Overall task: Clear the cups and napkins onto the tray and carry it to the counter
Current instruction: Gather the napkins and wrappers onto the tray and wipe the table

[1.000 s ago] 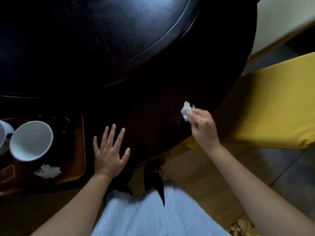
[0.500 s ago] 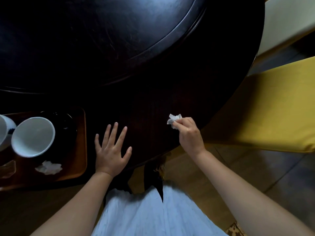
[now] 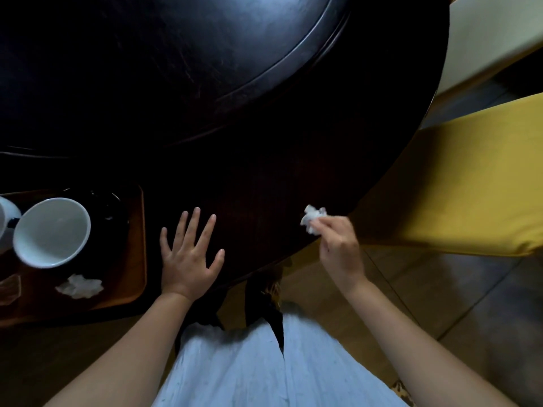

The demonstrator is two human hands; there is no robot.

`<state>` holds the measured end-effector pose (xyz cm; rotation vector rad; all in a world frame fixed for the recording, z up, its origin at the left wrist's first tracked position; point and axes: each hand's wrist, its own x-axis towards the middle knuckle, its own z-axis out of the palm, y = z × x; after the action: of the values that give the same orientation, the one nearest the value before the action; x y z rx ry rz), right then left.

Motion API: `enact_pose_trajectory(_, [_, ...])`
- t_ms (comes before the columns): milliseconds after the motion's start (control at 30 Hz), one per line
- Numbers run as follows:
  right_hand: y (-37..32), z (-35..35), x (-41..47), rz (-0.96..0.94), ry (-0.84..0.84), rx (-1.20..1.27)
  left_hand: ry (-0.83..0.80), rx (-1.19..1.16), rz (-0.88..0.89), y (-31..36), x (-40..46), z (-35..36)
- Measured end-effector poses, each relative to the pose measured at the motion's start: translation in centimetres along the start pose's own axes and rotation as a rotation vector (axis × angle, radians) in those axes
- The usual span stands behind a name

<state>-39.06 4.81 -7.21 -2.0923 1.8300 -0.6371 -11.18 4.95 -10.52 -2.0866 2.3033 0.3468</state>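
Crumpled white napkin (image 3: 313, 218) pinched in the fingertips of the right hand (image 3: 340, 251), raised just over the near edge of the dark round counter (image 3: 264, 142). Left hand (image 3: 188, 254) spread flat on the wood, fingers apart, holding nothing, just beside the brown tray (image 3: 136, 259). On the tray: white cup (image 3: 51, 232) tipped toward the camera, part of a second cup (image 3: 6, 221) at frame edge, another balled napkin (image 3: 80, 286). Step in hand, seemingly: carrying the napkin across to the tray. Next: reach left past the resting hand, release beside the cups.
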Motion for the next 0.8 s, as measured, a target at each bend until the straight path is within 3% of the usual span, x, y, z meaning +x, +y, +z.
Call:
enact_pose_trajectory(133, [0.9,0.4,1.1,0.163,-0.017,-0.026,0.003,0.002,-0.001,0.0,0.0,0.0])
enact_pose_trajectory(467, [-3.0,1.0,-3.8,-0.084,-0.194,0.04,0.016,0.0,0.0,0.0,-0.2,0.2])
enact_pose_trajectory(700, [-6.3,-0.4,-2.8,-0.096,-0.098,0.021,-0.121,0.002,-0.002,0.1,-0.4,-1.2])
enact_pose_trajectory(800, [-8.1,-0.6,-1.8,-0.141,-0.094,0.018,-0.079,-0.092,0.014,0.0,-1.7,-3.2])
